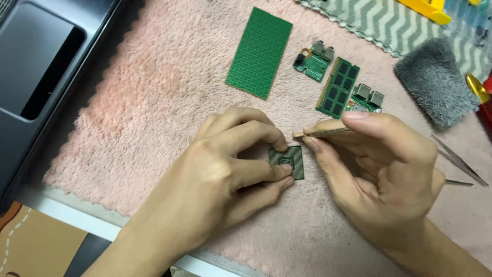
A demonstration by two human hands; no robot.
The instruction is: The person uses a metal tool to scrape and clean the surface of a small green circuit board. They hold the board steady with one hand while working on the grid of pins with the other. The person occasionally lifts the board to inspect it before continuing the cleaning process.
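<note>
While the left hand (225, 164) pins the small square processor chip (287, 161) flat on the pink fluffy mat (154, 102), fingertips closed on its left edge and lower corner, the right hand (379, 174) pinches a thin pair of tweezers (328, 132) between thumb and forefinger. Tweezer tips sit just above the chip's upper right corner; can't tell whether they touch it or how far the tips are apart.

Head view only. Chip lies contact side up, centre of the mat, between both hands.

Judgement: step in hand looks like fine work on the chip's contact face, with the chip being steadied. Next move calls for a light, steady tip placement and no shift in the left-hand hold, since the soft mat gives under pressure.

Further back on the mat: green perforated board (259, 52), memory module (338, 87), two small connector boards (313, 61) (365, 98). Grey fuzzy pad (435, 79) to the right, a second pair of tweezers (461, 164) near the right wrist, dark laptop shell (41, 66) off the left edge.
</note>
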